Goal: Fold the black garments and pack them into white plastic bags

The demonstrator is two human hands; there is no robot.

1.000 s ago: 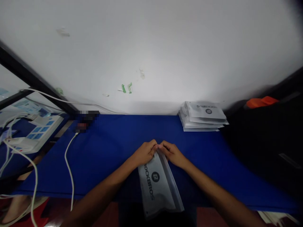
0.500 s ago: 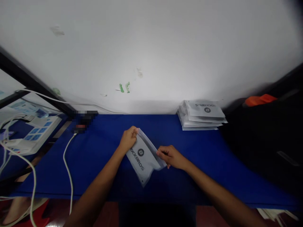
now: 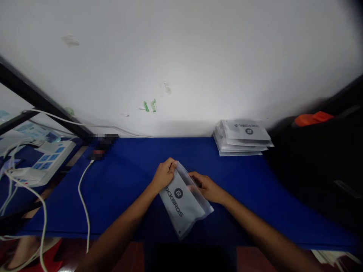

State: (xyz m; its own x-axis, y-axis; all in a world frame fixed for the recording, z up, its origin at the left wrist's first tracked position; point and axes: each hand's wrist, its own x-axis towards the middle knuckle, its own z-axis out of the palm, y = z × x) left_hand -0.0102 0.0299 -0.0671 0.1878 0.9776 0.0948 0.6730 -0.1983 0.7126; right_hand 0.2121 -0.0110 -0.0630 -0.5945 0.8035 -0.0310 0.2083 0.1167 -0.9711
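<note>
Holding a frosted plastic ROCKBROS pouch [image 3: 185, 211] at a slant above the near middle of a blue-covered surface [image 3: 136, 160], a person works with two bare hands, forearms reaching in from the lower edge of the view. The left hand [image 3: 164, 175] has its grip pinched on the upper left corner of the pouch, thumb on the near face, partly covering the start of the printed brand name. The right hand [image 3: 209, 187] is at the clear strip along the pouch's upper right edge, its fingertips showing faintly through the plastic; whether they lie inside or behind it, and whether that grip is pressed together, cannot be told. The round black logo faces the camera, and the lower corner of the pouch points toward the person. Beyond the right hand, well apart from it, a stack of similar pouches [image 3: 248, 139] sits against the white wall [image 3: 198, 56], the top one bearing the same logo. At far right are a large black object [image 3: 309, 177] and an orange item [image 3: 314, 119]. At left, a white cable [image 3: 88, 226] runs from a blurred dark device [image 3: 103, 145], near a white power strip [image 3: 45, 164] with blue sockets.
</note>
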